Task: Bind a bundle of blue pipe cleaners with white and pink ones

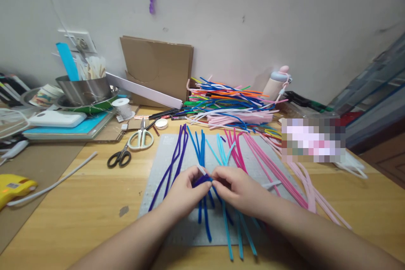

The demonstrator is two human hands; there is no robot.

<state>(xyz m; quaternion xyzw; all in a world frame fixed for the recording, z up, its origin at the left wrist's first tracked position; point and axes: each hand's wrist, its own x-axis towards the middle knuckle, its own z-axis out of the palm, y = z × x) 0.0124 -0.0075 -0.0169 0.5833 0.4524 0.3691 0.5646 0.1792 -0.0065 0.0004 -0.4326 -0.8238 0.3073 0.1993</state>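
My left hand is closed in a pinch on a dark blue-purple pipe cleaner, and the end of a white pipe cleaner sticks up beside its fingertips. Fingertip to fingertip with it, my right hand is pinched on the same spot; its fingers hide what exactly they grip. Under both hands lies a grey mat with groups of pipe cleaners: purple, blue, light blue, magenta and pink. A white length shows right of my right hand.
Black scissors and white-handled scissors lie left of the mat. Behind it are a heap of coloured pipe cleaners, cardboard and a bottle. At the left are a yellow tool and a metal pot.
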